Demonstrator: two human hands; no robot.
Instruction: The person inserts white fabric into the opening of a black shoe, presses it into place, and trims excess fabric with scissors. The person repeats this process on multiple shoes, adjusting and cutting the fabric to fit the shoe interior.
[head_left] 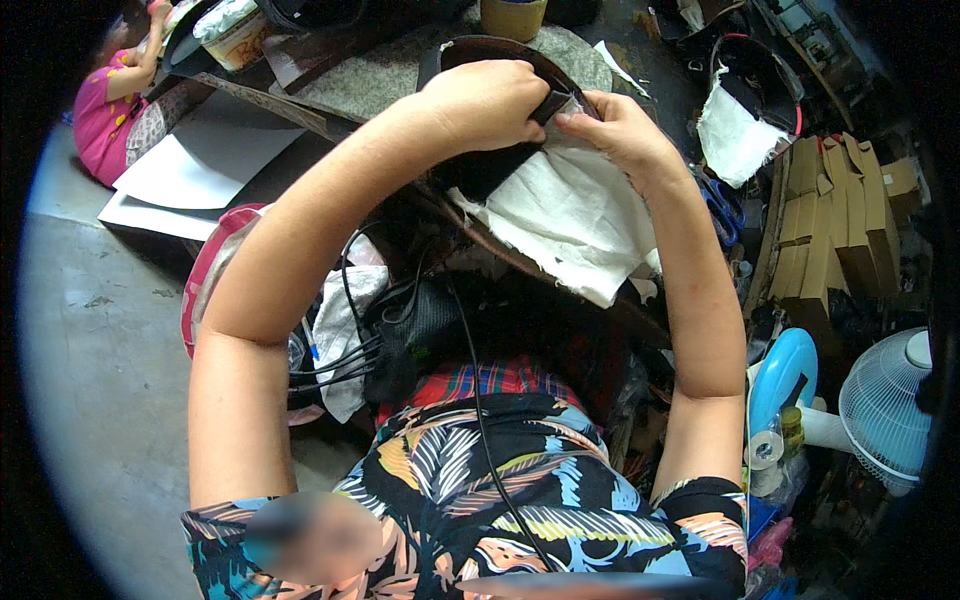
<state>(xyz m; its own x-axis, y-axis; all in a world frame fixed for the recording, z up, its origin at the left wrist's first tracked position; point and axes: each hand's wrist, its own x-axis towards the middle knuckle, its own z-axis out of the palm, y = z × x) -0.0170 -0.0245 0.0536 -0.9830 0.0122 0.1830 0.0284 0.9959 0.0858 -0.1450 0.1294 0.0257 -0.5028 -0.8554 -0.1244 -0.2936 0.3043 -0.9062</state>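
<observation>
A black curved piece with a raised rim [462,50] and a frayed white cloth [575,215] lies at the table's near edge. My left hand [490,105] is closed over the black rim, fingers curled around a dark strip. Facing it, my right hand [625,135] pinches the edge between thumb and fingers where the white cloth meets the black material. Both hands nearly meet there. The cloth hangs down from them toward my lap. My left hand and forearm hide part of the black piece.
A similar black piece with white cloth [735,130] lies right, near blue-handled scissors [725,210]. Behind my hands are a grey stone slab [375,80] and a yellow pot [513,18]. White sheets [205,165], cartons [835,215] and a fan [885,400] flank me. Another person [105,115] sits far left.
</observation>
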